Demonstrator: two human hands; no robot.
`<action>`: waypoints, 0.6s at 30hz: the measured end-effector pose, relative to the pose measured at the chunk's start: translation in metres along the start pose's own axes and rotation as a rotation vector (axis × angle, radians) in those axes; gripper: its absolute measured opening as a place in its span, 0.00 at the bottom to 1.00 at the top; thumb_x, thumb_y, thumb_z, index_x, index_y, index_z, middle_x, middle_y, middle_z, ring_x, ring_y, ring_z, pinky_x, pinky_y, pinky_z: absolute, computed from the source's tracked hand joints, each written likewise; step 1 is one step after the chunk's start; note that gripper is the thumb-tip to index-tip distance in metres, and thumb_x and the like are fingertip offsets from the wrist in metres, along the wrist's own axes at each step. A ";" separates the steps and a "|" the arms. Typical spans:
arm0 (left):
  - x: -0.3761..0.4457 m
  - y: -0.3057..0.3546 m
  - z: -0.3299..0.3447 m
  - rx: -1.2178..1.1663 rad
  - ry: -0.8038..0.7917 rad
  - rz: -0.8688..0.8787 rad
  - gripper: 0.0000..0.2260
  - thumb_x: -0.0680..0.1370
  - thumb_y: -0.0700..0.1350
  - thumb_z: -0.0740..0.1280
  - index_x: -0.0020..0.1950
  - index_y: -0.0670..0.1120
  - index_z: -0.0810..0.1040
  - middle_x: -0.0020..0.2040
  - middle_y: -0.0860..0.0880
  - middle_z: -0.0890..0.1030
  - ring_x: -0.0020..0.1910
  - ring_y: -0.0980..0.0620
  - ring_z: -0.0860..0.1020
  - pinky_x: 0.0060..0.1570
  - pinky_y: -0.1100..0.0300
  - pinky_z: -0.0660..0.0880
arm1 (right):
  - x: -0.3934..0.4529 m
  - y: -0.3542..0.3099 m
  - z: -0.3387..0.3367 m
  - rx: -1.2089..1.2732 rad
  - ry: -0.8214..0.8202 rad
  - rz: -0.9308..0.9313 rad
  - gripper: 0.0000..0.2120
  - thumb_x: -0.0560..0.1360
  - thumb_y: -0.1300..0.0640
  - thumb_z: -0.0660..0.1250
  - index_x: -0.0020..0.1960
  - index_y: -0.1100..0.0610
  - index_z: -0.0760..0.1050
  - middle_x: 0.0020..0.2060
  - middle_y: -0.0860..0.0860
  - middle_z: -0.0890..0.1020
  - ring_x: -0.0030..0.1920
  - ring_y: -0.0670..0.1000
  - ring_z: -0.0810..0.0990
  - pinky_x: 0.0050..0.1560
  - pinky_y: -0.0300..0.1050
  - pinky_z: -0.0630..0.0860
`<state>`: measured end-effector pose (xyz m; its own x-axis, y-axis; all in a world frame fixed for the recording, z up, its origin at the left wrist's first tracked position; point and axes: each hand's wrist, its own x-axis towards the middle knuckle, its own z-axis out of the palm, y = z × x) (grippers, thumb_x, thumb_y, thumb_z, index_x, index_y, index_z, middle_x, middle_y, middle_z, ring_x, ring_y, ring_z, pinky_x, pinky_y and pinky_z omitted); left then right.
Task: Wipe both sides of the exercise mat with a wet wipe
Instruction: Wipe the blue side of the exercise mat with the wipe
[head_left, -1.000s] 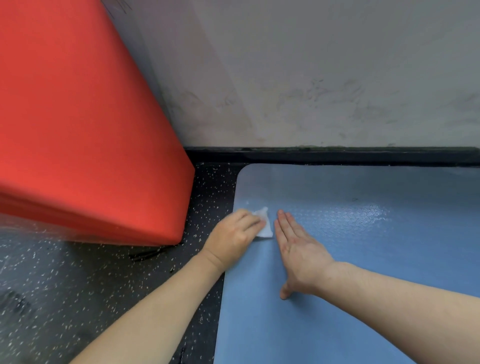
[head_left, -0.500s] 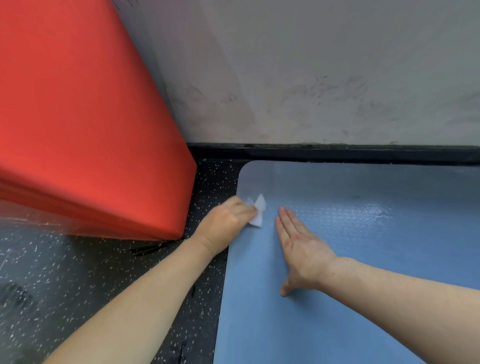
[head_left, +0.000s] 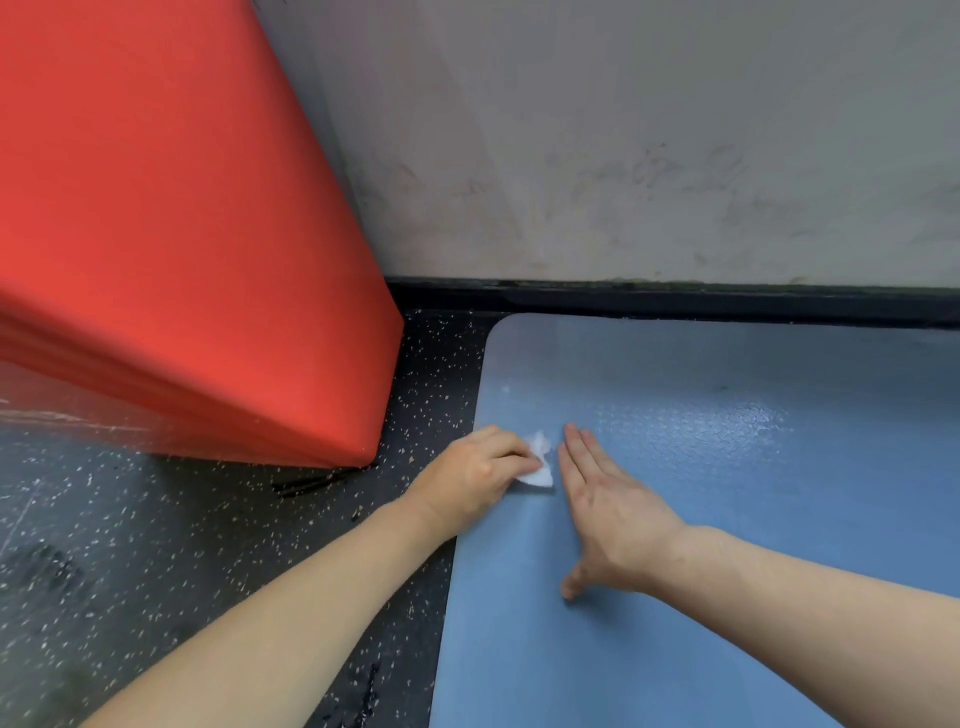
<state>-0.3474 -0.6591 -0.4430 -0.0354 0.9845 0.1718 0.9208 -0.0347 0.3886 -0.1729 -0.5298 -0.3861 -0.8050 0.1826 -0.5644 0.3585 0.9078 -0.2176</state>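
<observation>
A blue exercise mat (head_left: 727, 467) lies flat on the dark speckled floor, its rounded far-left corner close to the wall. A wet sheen shows on its far part. My left hand (head_left: 475, 475) holds a crumpled white wet wipe (head_left: 539, 462) with curled fingers and presses it onto the mat near the left edge. My right hand (head_left: 605, 512) lies flat on the mat just right of the wipe, fingers straight and pointing away from me, thumb spread toward me.
A big red padded block (head_left: 182, 260) stands on the floor to the left, its corner close to the mat. A grey wall (head_left: 623, 145) with a black skirting strip (head_left: 675, 301) runs right behind the mat. Dark speckled floor (head_left: 156, 571) fills the left.
My left hand slid the wipe out toward the mat's left edge and then back right, close to my right hand. My right hand stayed flat in place.
</observation>
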 end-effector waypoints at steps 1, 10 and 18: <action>0.000 -0.005 -0.003 0.013 -0.017 0.021 0.12 0.75 0.34 0.71 0.56 0.44 0.84 0.52 0.49 0.82 0.48 0.48 0.78 0.51 0.56 0.77 | -0.001 -0.001 0.001 -0.006 0.001 -0.003 0.73 0.67 0.31 0.78 0.82 0.65 0.29 0.81 0.60 0.29 0.83 0.58 0.30 0.83 0.48 0.38; -0.035 0.004 -0.003 -0.029 0.005 0.031 0.10 0.75 0.33 0.72 0.53 0.44 0.85 0.51 0.49 0.82 0.46 0.48 0.78 0.49 0.55 0.78 | -0.018 -0.018 0.029 -0.188 -0.008 -0.070 0.77 0.63 0.23 0.73 0.78 0.67 0.24 0.79 0.65 0.27 0.81 0.63 0.27 0.83 0.56 0.38; -0.049 0.022 0.001 -0.021 0.005 0.064 0.10 0.76 0.33 0.71 0.53 0.44 0.85 0.51 0.49 0.82 0.46 0.48 0.77 0.51 0.58 0.77 | -0.017 -0.021 0.035 -0.219 -0.023 -0.039 0.78 0.63 0.25 0.75 0.79 0.67 0.25 0.78 0.65 0.25 0.80 0.64 0.26 0.83 0.57 0.37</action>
<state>-0.3250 -0.7075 -0.4437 0.0213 0.9793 0.2013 0.9128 -0.1012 0.3958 -0.1501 -0.5647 -0.3993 -0.8041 0.1393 -0.5779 0.2138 0.9749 -0.0625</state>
